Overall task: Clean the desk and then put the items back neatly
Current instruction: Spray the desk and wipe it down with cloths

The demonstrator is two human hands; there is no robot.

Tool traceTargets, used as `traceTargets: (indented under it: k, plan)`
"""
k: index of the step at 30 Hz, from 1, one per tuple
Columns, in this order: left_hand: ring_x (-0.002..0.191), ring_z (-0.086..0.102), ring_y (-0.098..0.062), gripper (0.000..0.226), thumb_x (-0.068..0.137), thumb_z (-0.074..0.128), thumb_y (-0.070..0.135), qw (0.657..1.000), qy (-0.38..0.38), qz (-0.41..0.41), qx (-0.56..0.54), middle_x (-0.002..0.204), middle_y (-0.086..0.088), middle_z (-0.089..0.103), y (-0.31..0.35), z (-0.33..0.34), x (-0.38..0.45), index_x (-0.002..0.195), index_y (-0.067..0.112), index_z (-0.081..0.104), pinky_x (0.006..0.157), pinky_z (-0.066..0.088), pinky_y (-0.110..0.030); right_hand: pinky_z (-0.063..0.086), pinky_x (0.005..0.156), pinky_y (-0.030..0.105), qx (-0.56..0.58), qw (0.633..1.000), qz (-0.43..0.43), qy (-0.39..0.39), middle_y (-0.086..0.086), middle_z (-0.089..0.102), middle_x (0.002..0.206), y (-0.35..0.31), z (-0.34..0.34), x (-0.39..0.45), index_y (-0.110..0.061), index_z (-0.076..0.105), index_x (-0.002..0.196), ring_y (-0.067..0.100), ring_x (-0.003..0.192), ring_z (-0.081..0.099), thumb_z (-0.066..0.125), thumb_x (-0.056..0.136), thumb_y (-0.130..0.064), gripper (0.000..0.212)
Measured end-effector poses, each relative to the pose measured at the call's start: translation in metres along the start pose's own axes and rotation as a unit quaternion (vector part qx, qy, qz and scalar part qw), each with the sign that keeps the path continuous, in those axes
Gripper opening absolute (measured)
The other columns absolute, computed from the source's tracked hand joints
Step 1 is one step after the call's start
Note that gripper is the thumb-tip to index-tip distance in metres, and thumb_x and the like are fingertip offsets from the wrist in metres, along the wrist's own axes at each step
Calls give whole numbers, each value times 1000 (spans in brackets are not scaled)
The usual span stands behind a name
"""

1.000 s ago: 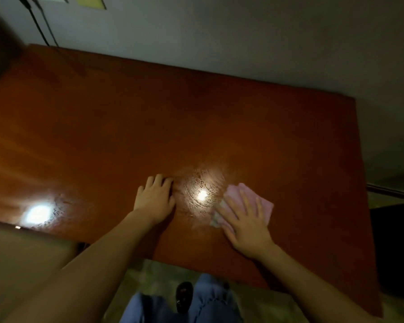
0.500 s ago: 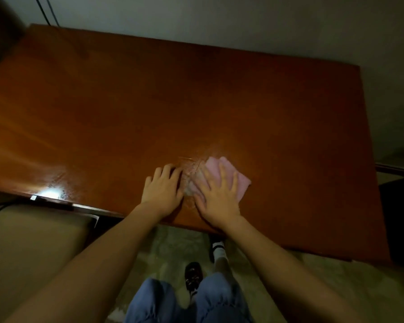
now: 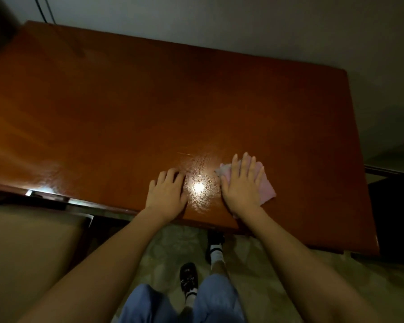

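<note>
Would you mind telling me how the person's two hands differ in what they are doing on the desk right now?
The right hand presses flat on a pink cloth; the left hand lies directly on the bare desk. The right hand's fingers are straight and spread; the left hand's look slightly bent. The right hand reaches farther from the near edge than the left hand. Both lie palm down beside the wet patch.

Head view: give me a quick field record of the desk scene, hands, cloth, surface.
surface: wooden desk, glossy, with a light glare between the hands
cloth: pink cloth, flat on the desk near the front edge
right hand: right hand presses flat on the cloth, fingers straight
left hand: left hand rests on bare wood, fingertips bent, holds nothing
stage: wiping; no other items seen on the desk
</note>
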State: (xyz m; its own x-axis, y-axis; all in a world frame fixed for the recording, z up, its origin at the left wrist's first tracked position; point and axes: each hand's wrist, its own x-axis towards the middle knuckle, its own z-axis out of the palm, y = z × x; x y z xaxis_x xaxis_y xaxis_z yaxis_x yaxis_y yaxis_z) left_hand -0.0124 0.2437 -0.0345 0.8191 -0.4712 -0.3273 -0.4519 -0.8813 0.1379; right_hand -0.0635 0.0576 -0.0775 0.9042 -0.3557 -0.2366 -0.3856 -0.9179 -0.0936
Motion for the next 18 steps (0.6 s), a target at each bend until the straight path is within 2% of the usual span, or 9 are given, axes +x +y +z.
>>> traceTargets:
  k: [3,5,8,10,11,13,14,16,18]
  plan:
    - [135,25,-22,54,96,39,36,1000,1,4,9,148,-3,26,-1,3,-1,146,21,25,104,29,-39,-26,106,45,18,999,-26,-10,16,-26,150,-29,12,-15,-8,-15,146,32,139,-28,0,93,-49,69]
    - [135,24,-22,54,96,39,37,1000,-2,-2,9,149,-3,25,4,3,1,146,21,24,105,30,-41,-27,109,45,10,998,-61,-19,19,-18,153,-28,17,-36,-8,-10,146,33,140,-23,-2,90,-47,68]
    - [134,25,-23,54,96,39,35,1000,-12,14,8,147,-4,27,18,-5,9,145,19,26,104,32,-41,-1,116,54,-10,995,-98,-16,21,16,153,1,24,-69,-4,21,147,37,144,10,16,96,-44,65]
    - [134,26,-23,53,96,40,36,999,-14,37,17,146,-5,28,29,-11,16,144,19,28,104,33,-41,4,114,48,-19,997,-70,-25,23,22,151,33,21,-80,-1,27,144,34,142,15,18,98,-43,63]
    - [134,26,-23,52,96,40,36,999,-13,47,20,146,-6,29,34,-14,20,143,18,29,105,32,-41,-2,115,44,-23,999,-44,-23,24,18,153,50,18,-80,1,23,145,33,143,10,11,99,-45,66]
    - [134,27,-23,51,96,39,36,998,-7,61,23,145,-6,29,45,-19,27,143,19,30,105,32,-40,-17,115,39,-19,1000,4,-22,22,-3,156,79,8,-68,-1,0,146,30,144,-14,-18,90,-52,78]
    - [134,27,-22,51,96,39,36,998,-4,66,22,145,-5,29,50,-21,30,143,19,29,105,32,-40,-20,114,40,-7,999,37,-26,21,-11,156,88,2,-56,-3,-9,146,28,142,-21,-22,87,-54,79]
    - [135,26,-22,52,96,38,36,997,-5,74,13,146,-5,28,59,-22,36,144,19,27,107,31,-41,-13,117,43,20,994,106,-14,21,-13,156,90,-10,-22,-1,-10,147,29,143,-19,-4,97,-47,69]
    - [135,25,-22,55,96,40,35,998,-8,67,-7,147,-5,27,67,-21,40,146,19,25,108,30,-41,-10,118,44,42,991,126,-7,24,-10,156,76,-19,10,3,-6,148,32,145,-14,12,101,-42,68]
